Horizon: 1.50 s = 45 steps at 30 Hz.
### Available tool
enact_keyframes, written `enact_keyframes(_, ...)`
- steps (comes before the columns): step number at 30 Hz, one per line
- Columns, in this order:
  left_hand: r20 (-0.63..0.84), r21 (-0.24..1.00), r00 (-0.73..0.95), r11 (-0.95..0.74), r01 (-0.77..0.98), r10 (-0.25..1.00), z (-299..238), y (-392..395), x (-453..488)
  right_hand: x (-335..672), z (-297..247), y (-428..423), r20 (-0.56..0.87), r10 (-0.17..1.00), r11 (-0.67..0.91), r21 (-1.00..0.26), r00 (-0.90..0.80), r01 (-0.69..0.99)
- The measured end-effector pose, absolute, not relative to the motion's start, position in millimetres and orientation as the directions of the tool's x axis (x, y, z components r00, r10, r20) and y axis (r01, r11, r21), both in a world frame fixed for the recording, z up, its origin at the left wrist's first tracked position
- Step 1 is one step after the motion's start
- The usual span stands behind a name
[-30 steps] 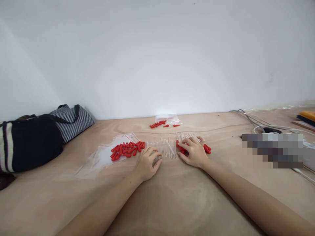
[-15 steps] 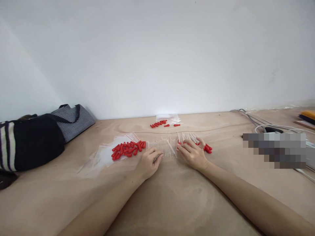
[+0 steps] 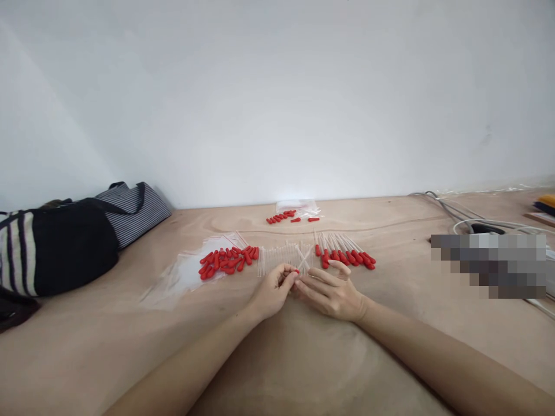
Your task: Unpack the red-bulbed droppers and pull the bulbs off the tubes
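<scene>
My left hand (image 3: 273,289) and my right hand (image 3: 332,292) meet at the table's middle, fingertips pinched together around a small red cap (image 3: 296,271) and a thin clear tube (image 3: 304,260) that slants up from them. Just behind lies a row of bare clear tubes (image 3: 281,257). To its right lies a row of tubes fitted with red caps (image 3: 347,256). A pile of loose red caps (image 3: 228,260) rests on a clear plastic bag (image 3: 182,276) to the left.
Several more red caps (image 3: 288,218) lie by a small bag near the wall. Dark and striped cloth bags (image 3: 73,242) sit at the left edge. Cables (image 3: 455,216) and a blurred-out patch occupy the right side of the wooden table (image 3: 303,358).
Both hands left the rows and drew together nearer to me. They now pinch a tube and a red cap between them. The capped row on the right is uncovered.
</scene>
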<state>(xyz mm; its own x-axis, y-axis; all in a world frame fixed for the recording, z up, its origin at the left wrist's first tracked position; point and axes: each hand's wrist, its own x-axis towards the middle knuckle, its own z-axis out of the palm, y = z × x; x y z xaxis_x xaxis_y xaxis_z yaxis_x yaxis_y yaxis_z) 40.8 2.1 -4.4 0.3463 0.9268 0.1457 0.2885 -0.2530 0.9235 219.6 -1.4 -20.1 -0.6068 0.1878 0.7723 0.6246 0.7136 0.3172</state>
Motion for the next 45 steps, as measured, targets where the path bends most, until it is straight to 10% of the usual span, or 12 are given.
enact_keyframes(6, 0.481, 0.455, 0.547, -0.729, 0.512, 0.685, -4.8, -3.9, 29.3, 233.2, -15.5, -2.6, 0.762, 0.302, 0.684, 0.245, -0.572, 0.687)
enact_keyframes(15, 0.572, 0.060, 0.601, -0.760, 0.648, 0.558, -5.2, -7.4, 31.0, 229.8, -14.2, -1.5, 0.719, 0.365, 0.745, 0.155, -0.591, 0.649)
enact_keyframes(37, 0.638, 0.291, 0.406, -0.693, 0.660, 0.654, -1.9, -10.0, -0.9, 261.5, -30.0, 8.2, 0.712, 0.533, 0.631, 0.025, -0.457, 0.776)
enact_keyframes(45, 0.620, 0.368, -0.057, -0.226, 0.902, 0.783, 19.1, 19.4, -78.7, 244.9, -28.9, 20.4, 0.814, 0.510, 0.538, -0.048, -0.279, 0.842)
